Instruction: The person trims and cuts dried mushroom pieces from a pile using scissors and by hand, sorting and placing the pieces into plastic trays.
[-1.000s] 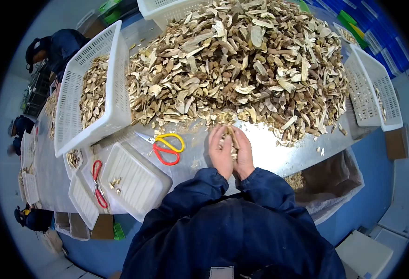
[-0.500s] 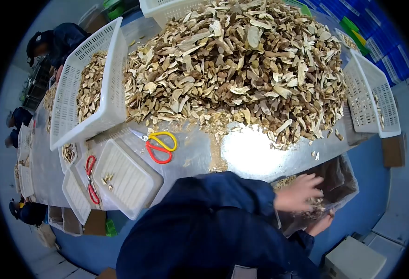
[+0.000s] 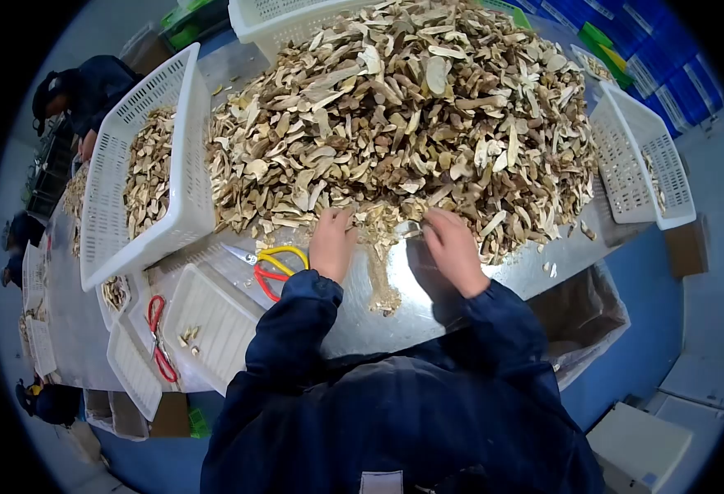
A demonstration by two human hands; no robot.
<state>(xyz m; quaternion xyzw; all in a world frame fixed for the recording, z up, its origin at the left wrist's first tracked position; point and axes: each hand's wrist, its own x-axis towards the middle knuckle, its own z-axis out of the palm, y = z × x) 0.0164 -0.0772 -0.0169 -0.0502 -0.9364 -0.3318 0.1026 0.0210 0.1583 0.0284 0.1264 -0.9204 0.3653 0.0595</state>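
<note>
Apparently gathering dried mushroom crumbs between left hand — fingers' state unclear — and right hand, fingers loosely spread; next, probably calls for cupping inward.

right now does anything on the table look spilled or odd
Yes: a streak of fine tan crumbs trails from the big heap of brown-and-cream slices, between left hand and right hand. It looks spilled, strewn loose on the shiny metal table.

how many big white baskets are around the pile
3: a left basket beside the pile, a right basket at its other side, and a back basket behind it, partly out of view. More may be hidden.
</note>
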